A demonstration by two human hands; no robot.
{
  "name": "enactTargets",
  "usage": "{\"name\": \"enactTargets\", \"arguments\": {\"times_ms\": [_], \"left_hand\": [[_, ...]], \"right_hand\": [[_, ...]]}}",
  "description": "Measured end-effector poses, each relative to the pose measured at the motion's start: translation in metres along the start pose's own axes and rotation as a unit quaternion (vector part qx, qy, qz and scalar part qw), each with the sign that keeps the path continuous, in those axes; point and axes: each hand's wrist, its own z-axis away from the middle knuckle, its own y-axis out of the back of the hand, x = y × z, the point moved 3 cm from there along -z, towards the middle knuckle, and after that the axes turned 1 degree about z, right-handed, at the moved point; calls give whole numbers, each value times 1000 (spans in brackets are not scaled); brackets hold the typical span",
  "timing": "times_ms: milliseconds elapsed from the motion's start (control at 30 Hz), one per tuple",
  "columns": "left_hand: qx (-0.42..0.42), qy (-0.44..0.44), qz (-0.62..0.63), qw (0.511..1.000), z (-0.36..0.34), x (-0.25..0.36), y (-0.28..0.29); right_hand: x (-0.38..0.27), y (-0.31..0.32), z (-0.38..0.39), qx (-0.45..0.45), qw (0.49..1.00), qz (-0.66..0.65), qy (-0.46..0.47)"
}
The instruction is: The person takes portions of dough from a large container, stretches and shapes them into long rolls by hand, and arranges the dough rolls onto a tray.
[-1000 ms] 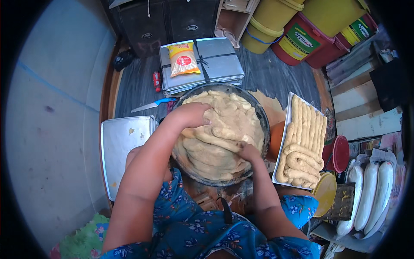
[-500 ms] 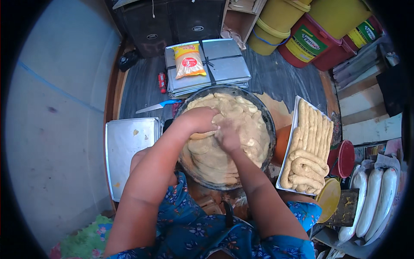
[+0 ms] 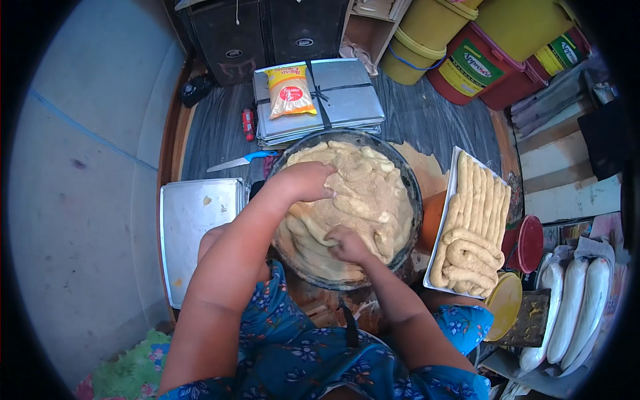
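A large round dark-rimmed basin (image 3: 419, 220) is filled with long ropes of dough (image 3: 363, 208), coated in pale crumbs. Over its upper left part my left hand (image 3: 310, 181) rests on the dough with fingers curled in; what they close on is hidden. Lower down, near the basin's middle, my right hand (image 3: 350, 245) has its fingers closed round a dough rope, part of which shows at the fingertips. To the right, a tray (image 3: 437, 257) bears straight dough ropes side by side, with a coiled one at its near end.
Tied metal trays (image 3: 353, 97) lie beyond the basin, a bag of crumbs (image 3: 290, 93) on top. A blue-handled knife (image 3: 237, 161) lies left of them. More trays (image 3: 200, 233) stand at left. Buckets (image 3: 467, 63) stack at far right; wrapped white rolls (image 3: 573, 310) lie near right.
My right hand has moved down and toward me, away from my left hand. The left hand stays at nearly the same spot. The view has shifted slightly.
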Motion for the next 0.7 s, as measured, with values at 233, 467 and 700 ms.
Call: {"name": "enactTargets", "arguments": {"times_ms": [233, 467, 700], "left_hand": [[21, 10, 5, 1000, -1, -9, -3], [4, -8, -5, 1000, -16, -7, -14], [17, 9, 3, 1000, -8, -9, -8]], "right_hand": [[49, 105, 23, 121, 933, 140, -308], [-1, -17, -39, -39, 962, 268, 24], [36, 5, -85, 27, 941, 331, -61]]}}
